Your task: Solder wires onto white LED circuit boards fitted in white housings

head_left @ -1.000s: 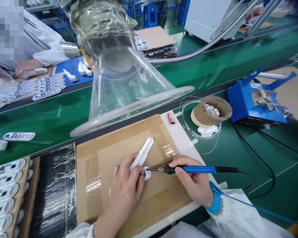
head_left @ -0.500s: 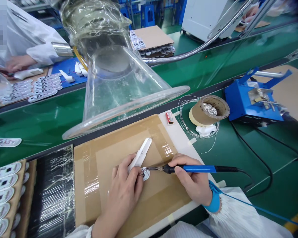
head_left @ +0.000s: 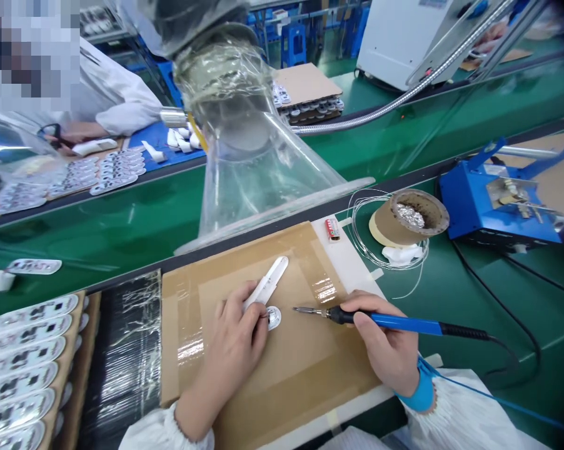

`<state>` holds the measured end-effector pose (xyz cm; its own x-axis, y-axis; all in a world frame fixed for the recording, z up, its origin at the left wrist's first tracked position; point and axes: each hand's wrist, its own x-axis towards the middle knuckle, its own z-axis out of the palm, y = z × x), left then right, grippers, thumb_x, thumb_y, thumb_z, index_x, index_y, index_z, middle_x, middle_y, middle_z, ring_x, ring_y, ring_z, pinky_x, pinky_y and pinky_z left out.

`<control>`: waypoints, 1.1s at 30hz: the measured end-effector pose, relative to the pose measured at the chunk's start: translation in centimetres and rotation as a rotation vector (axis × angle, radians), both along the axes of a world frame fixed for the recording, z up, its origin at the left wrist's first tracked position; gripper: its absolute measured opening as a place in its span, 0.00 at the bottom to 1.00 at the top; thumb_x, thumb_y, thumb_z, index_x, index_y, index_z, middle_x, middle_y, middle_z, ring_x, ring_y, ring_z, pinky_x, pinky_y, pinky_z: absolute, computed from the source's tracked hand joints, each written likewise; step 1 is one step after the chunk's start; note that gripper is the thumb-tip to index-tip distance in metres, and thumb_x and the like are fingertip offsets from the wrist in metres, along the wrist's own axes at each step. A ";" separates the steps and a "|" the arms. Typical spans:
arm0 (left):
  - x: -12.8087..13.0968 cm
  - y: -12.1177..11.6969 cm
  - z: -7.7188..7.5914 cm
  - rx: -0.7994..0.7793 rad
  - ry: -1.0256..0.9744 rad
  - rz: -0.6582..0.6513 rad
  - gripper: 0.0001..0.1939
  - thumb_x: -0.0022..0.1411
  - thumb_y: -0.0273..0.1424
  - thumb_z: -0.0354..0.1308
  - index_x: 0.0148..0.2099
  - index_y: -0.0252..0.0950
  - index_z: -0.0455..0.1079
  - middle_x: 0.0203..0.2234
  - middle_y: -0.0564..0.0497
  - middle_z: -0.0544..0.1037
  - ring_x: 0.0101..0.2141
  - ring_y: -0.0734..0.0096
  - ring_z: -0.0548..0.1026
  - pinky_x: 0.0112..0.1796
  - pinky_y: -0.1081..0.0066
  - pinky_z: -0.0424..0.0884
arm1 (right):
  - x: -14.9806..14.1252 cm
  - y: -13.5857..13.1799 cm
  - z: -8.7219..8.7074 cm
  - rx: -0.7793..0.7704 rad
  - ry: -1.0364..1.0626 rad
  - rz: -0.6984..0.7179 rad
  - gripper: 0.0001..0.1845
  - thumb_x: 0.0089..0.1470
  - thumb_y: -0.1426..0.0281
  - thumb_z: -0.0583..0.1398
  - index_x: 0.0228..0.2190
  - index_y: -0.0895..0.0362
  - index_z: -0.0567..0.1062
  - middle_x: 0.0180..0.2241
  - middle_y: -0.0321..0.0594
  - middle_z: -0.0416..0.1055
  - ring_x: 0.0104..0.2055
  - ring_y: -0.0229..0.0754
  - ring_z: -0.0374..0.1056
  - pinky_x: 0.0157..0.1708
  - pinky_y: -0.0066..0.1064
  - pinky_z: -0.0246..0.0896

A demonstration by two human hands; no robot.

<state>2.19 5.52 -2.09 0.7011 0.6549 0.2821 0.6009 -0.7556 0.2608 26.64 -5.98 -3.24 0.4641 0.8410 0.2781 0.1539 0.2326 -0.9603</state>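
Observation:
My left hand (head_left: 237, 334) is closed on a long white plastic housing (head_left: 273, 275), whose far end points away from me over the taped cardboard sheet (head_left: 310, 375). Under its fingertips lies a small white circuit board (head_left: 274, 317) with a rounded end; most of it is covered by the hand. My right hand (head_left: 387, 340) grips a blue-handled soldering iron (head_left: 406, 323) like a pen. The iron's tip points left, a short gap to the right of the board and not touching it.
Solder wire (head_left: 357, 240) coils around a brown pot (head_left: 397, 219) beside a blue soldering stand (head_left: 493, 200). A clear fume hood (head_left: 263, 181) hangs over the back edge. Stacked circuit boards (head_left: 29, 350) stand at left. A co-worker's hand (head_left: 82, 131) works across the bench.
The soldering iron's tip has pulled away to the right from the board by my left fingers. My left hand still holds the housing. The camera view has shifted, moving the scene rightward.

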 end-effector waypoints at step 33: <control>-1.0 0.4 1.0 -0.360 -0.157 0.077 0.10 0.78 0.29 0.52 0.43 0.42 0.73 0.62 0.43 0.70 0.61 0.55 0.72 0.57 0.51 0.73 | -1.2 0.8 -0.1 -0.106 0.024 0.011 0.08 0.68 0.66 0.64 0.38 0.51 0.85 0.34 0.42 0.81 0.32 0.44 0.77 0.27 0.30 0.74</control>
<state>1.17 5.94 -1.12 0.6128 0.7803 0.1246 0.5841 -0.5535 0.5937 25.47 -5.16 -3.32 0.4599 0.8703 0.1765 0.1282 0.1316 -0.9830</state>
